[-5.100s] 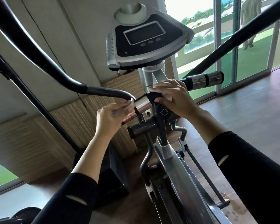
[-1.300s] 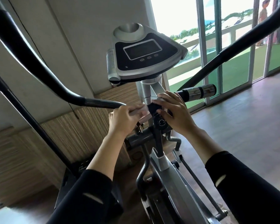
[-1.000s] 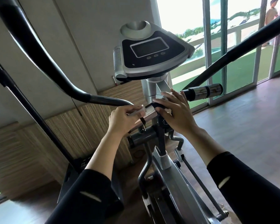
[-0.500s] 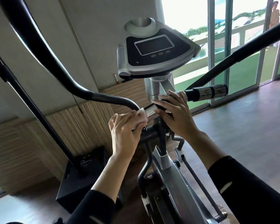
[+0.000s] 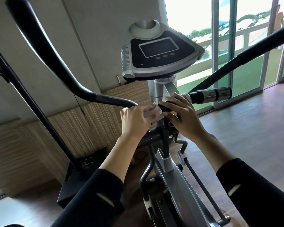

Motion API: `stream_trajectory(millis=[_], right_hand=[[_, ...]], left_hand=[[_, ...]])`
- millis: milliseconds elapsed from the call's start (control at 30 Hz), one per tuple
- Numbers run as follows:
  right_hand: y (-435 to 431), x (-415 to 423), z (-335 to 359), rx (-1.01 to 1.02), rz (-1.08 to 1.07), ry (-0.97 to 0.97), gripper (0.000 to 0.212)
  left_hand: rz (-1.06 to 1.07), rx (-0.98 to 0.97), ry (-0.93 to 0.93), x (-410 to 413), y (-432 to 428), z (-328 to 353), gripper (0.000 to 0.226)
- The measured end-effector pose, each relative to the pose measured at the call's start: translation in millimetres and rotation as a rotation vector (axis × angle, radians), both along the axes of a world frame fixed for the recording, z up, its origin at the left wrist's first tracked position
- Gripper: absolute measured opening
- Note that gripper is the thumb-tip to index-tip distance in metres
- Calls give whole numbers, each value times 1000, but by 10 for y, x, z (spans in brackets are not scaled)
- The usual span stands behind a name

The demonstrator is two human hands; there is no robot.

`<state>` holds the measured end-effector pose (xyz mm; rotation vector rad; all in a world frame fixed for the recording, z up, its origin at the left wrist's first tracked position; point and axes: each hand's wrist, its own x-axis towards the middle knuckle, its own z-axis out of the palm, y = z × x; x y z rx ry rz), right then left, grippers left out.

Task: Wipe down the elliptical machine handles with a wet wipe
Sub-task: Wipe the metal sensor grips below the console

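Observation:
I stand at an elliptical machine with a black and silver console [image 5: 161, 53]. My left hand [image 5: 134, 122] grips a white wet wipe [image 5: 150, 112] wrapped around the left fixed handle, just left of the centre post. My right hand [image 5: 182, 118] rests with spread fingers on the black clamp at the middle of the handlebar. The right fixed handle [image 5: 211, 95], black with shiny metal sensor bands, sticks out bare to the right. The left handle under my hand is mostly hidden.
Long black swing arms cross the view, one at upper left [image 5: 44, 49], one at upper right [image 5: 246, 51]. A black stand with its base [image 5: 82, 174] sits on the wood floor at left. Glass doors [image 5: 236, 46] fill the right wall. The machine's silver frame [image 5: 175, 185] runs down between my arms.
My left hand has slid the wipe along the left handle near the centre post and turned its grip over it. My right hand stayed on the centre clamp. My head shifted slightly.

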<state>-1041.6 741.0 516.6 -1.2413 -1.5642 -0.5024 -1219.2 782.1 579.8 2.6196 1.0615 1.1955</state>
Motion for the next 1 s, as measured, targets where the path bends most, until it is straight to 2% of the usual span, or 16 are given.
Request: stream_trajectory(millis=[133,267,367,667,833,1000], right_hand=[[-57,-28,-15,-52,-6,35,40],[-137,-118,-42,-96,-21,70,44],[-239,-206,-44,-140,-50,99,47],[-659,-667,-59,-286,-194,67,43],[-964,-1072,-125,-399,-277,146,41],[-1445,-1550,-482,-492,-476,265,36]], left_hand=[[93,241,52,-211,-60,-132,31],[156,333,94,-358,-162,-238,32],[143,346,10,-460,-203,-299,26],[-10,43,-249,-688,-268,-474,23],[-56,-82,-292,-829,-476,-607,21],[-164,-391,-275,-1000,-733,-922,12]])
